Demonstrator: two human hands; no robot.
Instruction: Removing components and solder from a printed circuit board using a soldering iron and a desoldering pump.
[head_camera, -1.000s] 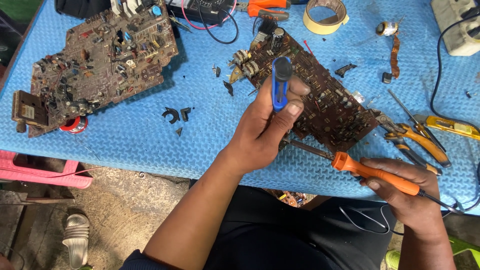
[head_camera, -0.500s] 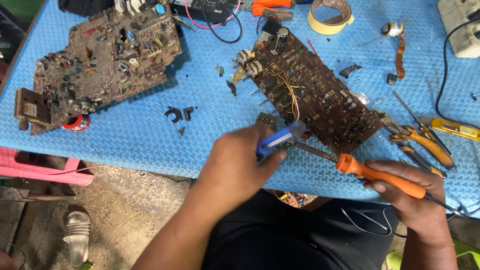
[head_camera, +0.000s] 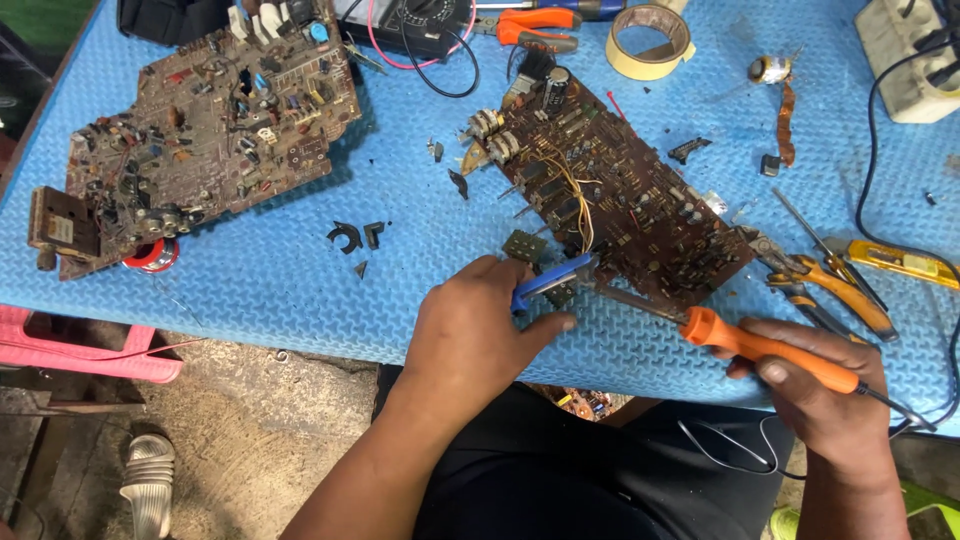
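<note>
My left hand (head_camera: 470, 335) grips a blue-handled tool (head_camera: 548, 280) at the near corner of a brown circuit board (head_camera: 620, 195) lying on the blue mat (head_camera: 400, 290). My right hand (head_camera: 815, 385) holds an orange-handled soldering iron (head_camera: 770, 345); its metal tip (head_camera: 625, 298) reaches left to the board's near edge, right beside the blue tool's end. A small dark component (head_camera: 523, 245) sits just above my left hand.
A second larger circuit board (head_camera: 200, 120) lies at the far left, a red solder reel (head_camera: 152, 255) under its edge. Orange-handled pliers (head_camera: 830, 280), a yellow knife (head_camera: 900, 262), a tape roll (head_camera: 648, 42), a multimeter (head_camera: 415, 22) and black plastic bits (head_camera: 355, 236) are around.
My left hand has drawn back from over the board to its near corner with the blue tool, now laid low beside the iron's tip. The right hand has barely moved.
</note>
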